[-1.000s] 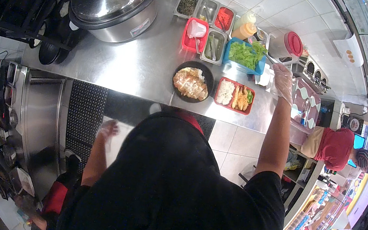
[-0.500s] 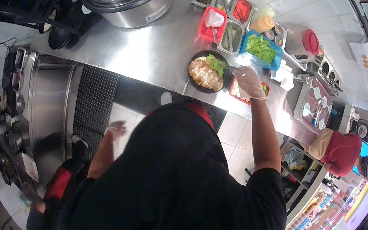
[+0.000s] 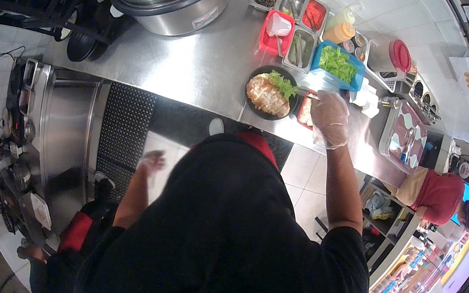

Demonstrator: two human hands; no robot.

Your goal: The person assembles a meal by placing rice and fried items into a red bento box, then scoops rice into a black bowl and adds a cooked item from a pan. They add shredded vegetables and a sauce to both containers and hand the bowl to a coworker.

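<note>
My right hand (image 3: 331,119), in a clear plastic glove, is closed around metal tongs (image 3: 307,92) whose tips reach the right rim of a dark round bowl (image 3: 250,104). A browned piece of food with white sauce streaks (image 3: 268,97) fills most of the bowl, and green lettuce (image 3: 282,85) rests along its upper right. Just right of the bowl sits a red tray (image 3: 299,118) with pale contents, partly covered by my right hand. My left hand (image 3: 153,161) hangs at my side, away from the counter, its fingers blurred.
Behind the bowl stand a blue tub of chopped lettuce (image 3: 337,64), a red container with a white scoop (image 3: 277,32) and several steel pans (image 3: 299,49). A large lidded cooker (image 3: 173,9) is at the left. One person (image 3: 440,199) is at far right, another (image 3: 75,238) at lower left.
My right hand has turned slightly and drawn a little nearer to me, now covering more of the red tray. The whole view has shifted slightly. My left hand still hangs at my side.
</note>
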